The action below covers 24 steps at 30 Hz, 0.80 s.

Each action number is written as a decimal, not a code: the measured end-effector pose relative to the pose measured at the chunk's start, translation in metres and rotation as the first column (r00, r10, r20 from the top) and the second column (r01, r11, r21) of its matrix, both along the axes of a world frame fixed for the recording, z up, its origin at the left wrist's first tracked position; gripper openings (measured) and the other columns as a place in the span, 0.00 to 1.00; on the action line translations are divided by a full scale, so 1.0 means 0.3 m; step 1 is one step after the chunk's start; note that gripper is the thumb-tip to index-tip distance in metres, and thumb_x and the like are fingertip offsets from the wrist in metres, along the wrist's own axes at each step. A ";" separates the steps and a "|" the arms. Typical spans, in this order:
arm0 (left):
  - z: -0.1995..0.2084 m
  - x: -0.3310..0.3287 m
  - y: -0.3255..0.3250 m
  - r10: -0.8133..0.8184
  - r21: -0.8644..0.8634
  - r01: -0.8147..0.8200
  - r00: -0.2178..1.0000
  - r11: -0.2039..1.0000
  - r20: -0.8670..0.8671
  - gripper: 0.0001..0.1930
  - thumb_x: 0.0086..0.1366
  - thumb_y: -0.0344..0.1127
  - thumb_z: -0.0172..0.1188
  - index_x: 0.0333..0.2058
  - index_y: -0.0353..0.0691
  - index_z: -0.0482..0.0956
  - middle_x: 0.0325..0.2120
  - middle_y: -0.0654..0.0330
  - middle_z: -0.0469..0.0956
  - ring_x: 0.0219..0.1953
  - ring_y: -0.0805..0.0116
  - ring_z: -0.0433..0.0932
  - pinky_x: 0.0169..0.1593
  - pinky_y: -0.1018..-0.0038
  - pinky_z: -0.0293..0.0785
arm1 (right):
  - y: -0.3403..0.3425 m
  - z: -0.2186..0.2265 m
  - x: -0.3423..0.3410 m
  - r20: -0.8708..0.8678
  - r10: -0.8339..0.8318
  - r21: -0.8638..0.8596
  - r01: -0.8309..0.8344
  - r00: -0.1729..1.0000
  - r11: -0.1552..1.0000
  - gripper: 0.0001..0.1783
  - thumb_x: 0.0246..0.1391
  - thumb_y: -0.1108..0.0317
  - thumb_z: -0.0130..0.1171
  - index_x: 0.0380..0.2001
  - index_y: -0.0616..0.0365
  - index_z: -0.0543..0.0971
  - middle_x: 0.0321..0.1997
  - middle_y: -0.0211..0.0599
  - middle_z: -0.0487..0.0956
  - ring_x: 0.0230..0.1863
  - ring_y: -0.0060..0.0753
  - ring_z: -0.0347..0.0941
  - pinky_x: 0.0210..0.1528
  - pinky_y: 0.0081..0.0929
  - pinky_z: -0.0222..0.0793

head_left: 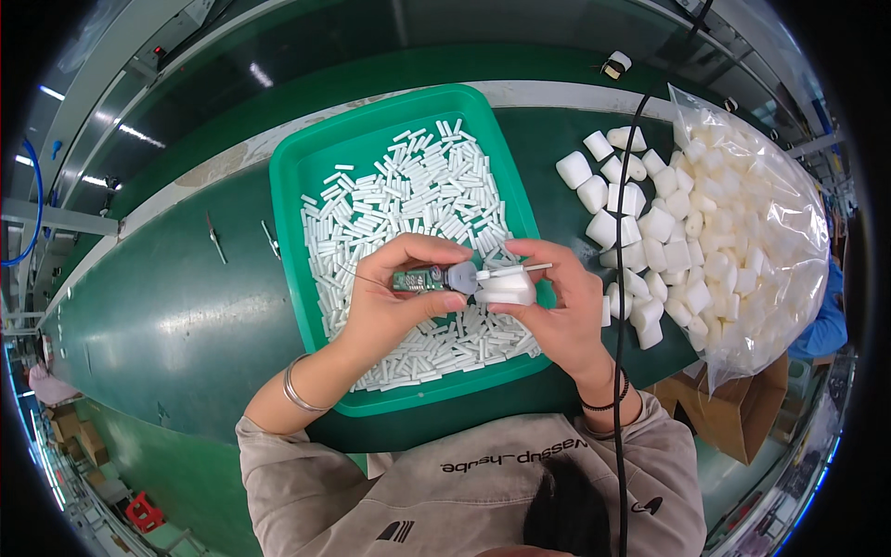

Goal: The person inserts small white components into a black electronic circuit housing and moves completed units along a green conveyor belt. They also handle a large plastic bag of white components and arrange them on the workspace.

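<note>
Centrally, above the near half of the shallow green plastic tray (299, 176), your left hand (390, 306) pinches a small green circuit board (415, 278) between thumb and fingers, closed on it. A round grey part sits at the board's right end, and a thin wire trails off its left. Your right hand (557, 311) is closed on a white plastic housing (506, 288), with a thin white stick (524, 269) held along its top. Board and housing meet end to end between your two hands.

Beneath them the tray is filled with short white plastic sticks (408, 195); its near rim lies close to your chest, its far rim close to the pale edge strip of the dark green work surface (176, 306). To your left that surface lies open, with two small metal pieces (215, 239) well apart from the tray. To your right, room is tight: loose white housings (631, 223) lie just beside the tray's right rim, against a clear plastic bag (761, 232) of the same. A black cable (620, 306) runs down past your right wrist.
</note>
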State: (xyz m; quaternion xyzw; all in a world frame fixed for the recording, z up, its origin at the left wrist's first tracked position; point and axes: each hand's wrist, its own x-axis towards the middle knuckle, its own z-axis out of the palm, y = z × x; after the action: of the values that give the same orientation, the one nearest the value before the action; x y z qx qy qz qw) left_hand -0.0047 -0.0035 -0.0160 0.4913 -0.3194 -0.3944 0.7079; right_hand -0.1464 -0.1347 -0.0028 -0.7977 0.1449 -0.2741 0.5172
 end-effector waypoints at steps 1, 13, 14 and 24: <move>-0.007 0.003 0.001 0.004 -0.041 0.004 0.983 0.999 0.184 0.17 0.44 0.21 0.64 0.36 0.36 0.74 0.37 0.57 0.75 0.41 0.70 0.73 0.46 0.76 0.69 | 0.005 -0.005 0.002 0.000 -0.001 0.000 0.001 1.000 1.000 0.26 0.31 0.72 0.69 0.39 0.61 0.73 0.37 0.37 0.76 0.27 0.24 0.72 0.32 0.19 0.68; 0.025 -0.025 -0.008 -0.054 0.041 0.050 0.994 0.998 0.099 0.18 0.44 0.21 0.65 0.35 0.35 0.70 0.34 0.57 0.76 0.40 0.71 0.74 0.44 0.77 0.69 | -0.024 -0.032 -0.019 0.131 0.076 -0.259 -0.040 0.988 0.965 0.31 0.26 0.65 0.72 0.38 0.58 0.71 0.26 0.36 0.75 0.24 0.33 0.72 0.29 0.23 0.68; 0.019 -0.025 -0.007 -0.080 0.025 0.077 0.991 0.997 0.110 0.18 0.44 0.22 0.65 0.34 0.36 0.69 0.33 0.58 0.76 0.40 0.72 0.74 0.44 0.77 0.69 | -0.026 -0.030 -0.015 0.189 0.111 -0.295 -0.051 0.976 0.954 0.31 0.24 0.63 0.72 0.37 0.57 0.71 0.24 0.36 0.75 0.24 0.35 0.72 0.29 0.24 0.69; 0.020 -0.020 -0.004 -0.168 0.124 0.147 0.968 0.981 0.186 0.15 0.44 0.22 0.65 0.31 0.35 0.71 0.33 0.58 0.76 0.38 0.73 0.75 0.44 0.77 0.70 | -0.014 -0.060 -0.005 0.336 0.111 -0.318 0.002 0.935 0.948 0.26 0.24 0.61 0.71 0.26 0.55 0.68 0.25 0.37 0.76 0.27 0.39 0.73 0.28 0.27 0.71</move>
State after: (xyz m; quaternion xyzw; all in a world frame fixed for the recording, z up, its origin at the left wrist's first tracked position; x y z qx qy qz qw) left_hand -0.0108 -0.0048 -0.0100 0.5387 -0.4032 -0.4161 0.6116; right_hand -0.1480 -0.1387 -0.0209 -0.8119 -0.0171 -0.4160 0.4091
